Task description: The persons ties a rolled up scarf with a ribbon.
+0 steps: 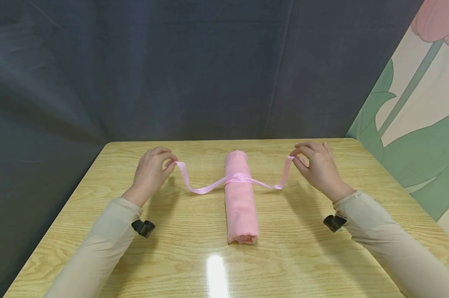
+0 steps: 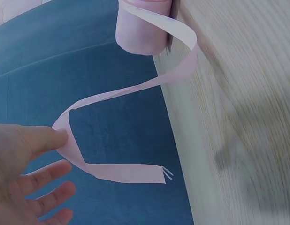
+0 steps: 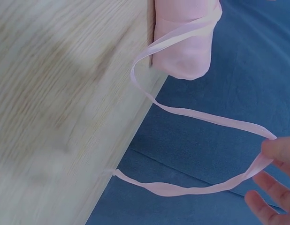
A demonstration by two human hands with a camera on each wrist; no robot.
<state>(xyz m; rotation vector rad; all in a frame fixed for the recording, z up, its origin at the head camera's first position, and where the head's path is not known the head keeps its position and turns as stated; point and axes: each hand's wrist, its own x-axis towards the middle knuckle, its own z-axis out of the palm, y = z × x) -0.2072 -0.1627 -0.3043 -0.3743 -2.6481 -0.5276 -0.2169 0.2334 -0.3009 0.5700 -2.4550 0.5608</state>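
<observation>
A rolled pink cloth lies lengthwise on the table, its near end showing the coiled layers. Round its middle runs a pink ribbon, crossed over on top. My left hand pinches one length of the ribbon between thumb and fingers, raised to the left of the roll; a frayed tail hangs past the grip in the left wrist view. On the other side, my right hand pinches the opposite length, whose loose end trails below the fingers. Both lengths sag slackly between roll and hands.
The wood-grain table extends around the roll, with its far edge just beyond the hands. A dark blue curtain hangs behind and to the left. At the right stands a wall with painted flowers and leaves.
</observation>
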